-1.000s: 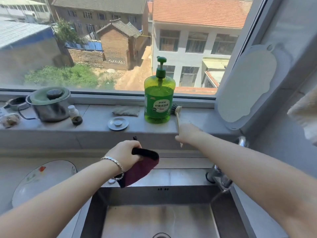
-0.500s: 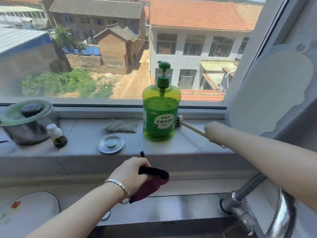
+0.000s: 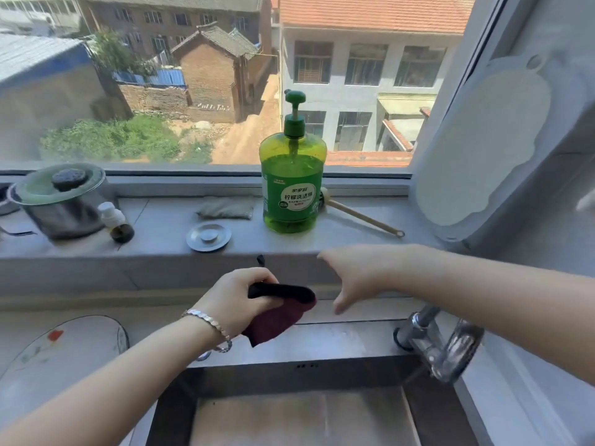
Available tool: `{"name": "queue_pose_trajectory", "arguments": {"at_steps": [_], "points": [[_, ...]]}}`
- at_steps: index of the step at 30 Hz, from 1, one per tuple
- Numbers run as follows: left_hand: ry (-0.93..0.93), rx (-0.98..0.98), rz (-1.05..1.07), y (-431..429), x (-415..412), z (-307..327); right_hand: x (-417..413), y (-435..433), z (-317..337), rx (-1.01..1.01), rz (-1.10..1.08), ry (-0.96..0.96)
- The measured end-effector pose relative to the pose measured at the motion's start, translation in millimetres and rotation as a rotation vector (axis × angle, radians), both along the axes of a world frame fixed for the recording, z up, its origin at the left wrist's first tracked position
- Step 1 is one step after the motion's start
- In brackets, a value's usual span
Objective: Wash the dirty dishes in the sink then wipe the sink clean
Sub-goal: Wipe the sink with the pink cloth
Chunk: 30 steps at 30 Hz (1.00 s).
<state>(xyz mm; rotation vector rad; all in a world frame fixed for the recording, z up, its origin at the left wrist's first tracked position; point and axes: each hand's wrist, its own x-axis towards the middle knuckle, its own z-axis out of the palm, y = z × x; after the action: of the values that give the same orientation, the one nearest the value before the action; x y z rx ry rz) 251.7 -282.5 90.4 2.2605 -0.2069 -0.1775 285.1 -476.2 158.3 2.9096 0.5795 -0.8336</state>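
While the left hand (image 3: 240, 304) grips a cloth (image 3: 280, 313), the right hand (image 3: 357, 278), fingers open and empty, could topple the bottle (image 3: 291, 188).

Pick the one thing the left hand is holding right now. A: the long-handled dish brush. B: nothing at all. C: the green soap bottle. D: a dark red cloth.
D: the left hand grips the dark red cloth, while the dish brush lies on the sill beside the green soap bottle.

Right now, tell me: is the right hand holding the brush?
No, the brush lies on the sill and the right hand hangs empty below it.
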Motion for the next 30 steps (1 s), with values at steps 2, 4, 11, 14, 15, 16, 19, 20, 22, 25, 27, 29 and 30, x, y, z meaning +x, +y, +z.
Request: {"name": "queue_pose_trajectory", "arguments": {"at_steps": [2,4,11,14,15,16,19,20,22,25,27,29,30], "points": [[-0.03,-0.058,-0.043,-0.8,-20.2,6.5,-48.4,15.5,-7.3,0.107,-0.053,0.029],[-0.058,-0.096,-0.055,0.5,-40.0,7.7,-84.9,26.6,-24.7,0.339,-0.142,-0.029],[0.072,0.05,-0.015,11.9,-100.0,-55.1,-152.3,9.2,-134.5,0.826,-0.363,-0.016],[0.193,0.167,0.054,24.2,-116.3,-96.7,-162.7,-9.7,-178.7,0.874,-0.597,0.118],[0.217,0.225,0.069,28.9,-119.3,-108.9,-160.2,-17.2,-189.3,0.867,-0.672,0.116],[0.224,0.3,0.078,32.9,-120.0,-120.3,-154.7,-25.6,-197.5,0.877,-0.74,0.067],[0.176,0.479,0.101,39.9,-112.9,-151.0,-123.8,-47.4,-206.6,0.961,-0.827,-0.299],[0.152,0.516,0.11,40.2,-107.9,-159.1,-110.1,-51.6,-208.4,0.973,-0.756,-0.418],[0.118,0.591,0.109,39.8,-96.1,-174.9,-81.4,-53.6,-222.9,0.847,-0.554,-0.532],[0.08,0.742,0.118,40.9,-78.4,-194.7,-52.0,-40.5,-266.2,0.393,-0.465,-0.297],[0.05,0.786,0.192,47.3,-68.2,-204.5,-47.5,-24.0,-294.4,0.336,-0.498,-0.209],[0.057,0.772,0.272,58.9,-60.8,-212.1,-43.9,3.5,-309.9,0.478,-0.486,-0.281],[0.081,0.76,0.288,66.1,-58.4,-216.1,-40.1,22.7,-312.0,0.544,-0.432,-0.3]]}}
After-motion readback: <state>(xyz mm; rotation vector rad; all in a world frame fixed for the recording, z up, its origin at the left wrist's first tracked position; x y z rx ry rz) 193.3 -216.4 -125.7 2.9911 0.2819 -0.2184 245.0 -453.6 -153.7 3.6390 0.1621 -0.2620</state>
